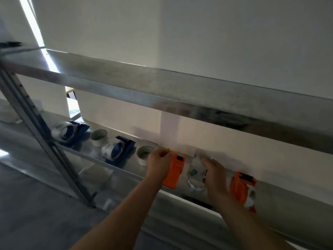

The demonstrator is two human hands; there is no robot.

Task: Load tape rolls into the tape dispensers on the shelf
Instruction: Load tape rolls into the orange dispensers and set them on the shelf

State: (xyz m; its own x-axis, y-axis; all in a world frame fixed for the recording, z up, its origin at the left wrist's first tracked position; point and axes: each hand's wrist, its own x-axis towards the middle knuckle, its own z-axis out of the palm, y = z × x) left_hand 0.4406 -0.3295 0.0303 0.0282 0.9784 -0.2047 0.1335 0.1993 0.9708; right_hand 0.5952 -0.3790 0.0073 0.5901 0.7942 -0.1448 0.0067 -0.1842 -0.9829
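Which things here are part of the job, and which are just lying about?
Part of the job: left hand gripping the orange dispenser; right hand gripping the clear tape roll; second orange dispenser; two blue dispensers, loaded; two loose white rolls.
Just there: upper shelf; shelf post; blurred pale things far left.

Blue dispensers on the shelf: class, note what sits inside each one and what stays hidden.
The far blue dispenser holds a clear roll; the near blue dispenser holds another. The shelf post covers the far roll's lower left edge. Blur hides the tape ends.
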